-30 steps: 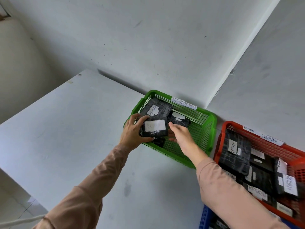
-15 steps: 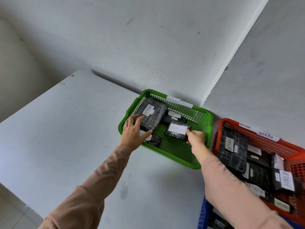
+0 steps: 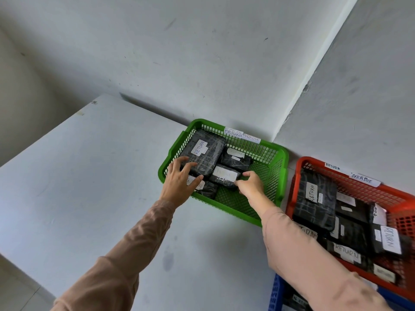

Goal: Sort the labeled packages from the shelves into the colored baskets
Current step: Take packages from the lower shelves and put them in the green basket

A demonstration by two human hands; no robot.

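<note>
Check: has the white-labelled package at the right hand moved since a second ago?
Yes: white-labelled package shifted right, from green basket's near-left rim toward its middle.

Pkgs [image 3: 205,151] in L basket [image 3: 279,158], R basket [image 3: 299,163] beside it.

Pale grey painted wall [image 3: 202,52] up top, scuffed and flecked with dark marks. A sharp wall corner [image 3: 314,70] cuts down diagonally on the right. Below it, a white tabletop [image 3: 89,176], chipped at its far corner, with a dark smudge [image 3: 167,259] near the front. Tiled floor [image 3: 18,292] peeks in bottom left. The light is soft and even.
</note>
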